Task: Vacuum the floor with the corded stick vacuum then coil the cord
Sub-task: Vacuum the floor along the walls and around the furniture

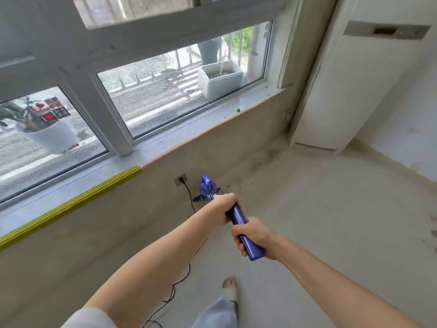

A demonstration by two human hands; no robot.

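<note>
- The left hand (224, 207) is gripping the blue handle (238, 216) of the corded stick vacuum (209, 189), fingers curled round it at the farther end.
- The right hand (250, 235) is grasping the same handle nearer the person, just behind the left hand, with the handle's blunt end sticking out past it.
- The vacuum's blue body is standing on the grey floor (331, 221), close to the wall under the window sill (189, 129); its lower part is partly hidden behind the left hand.
- The black cord (189, 197) is running from a plug in the wall socket (181, 179) down to the floor and trailing in loose curves under the left forearm.
- A slippered foot (230, 288) is showing below the hands.
- A yellow edge strip (78, 202) is lining part of the sill.
</note>
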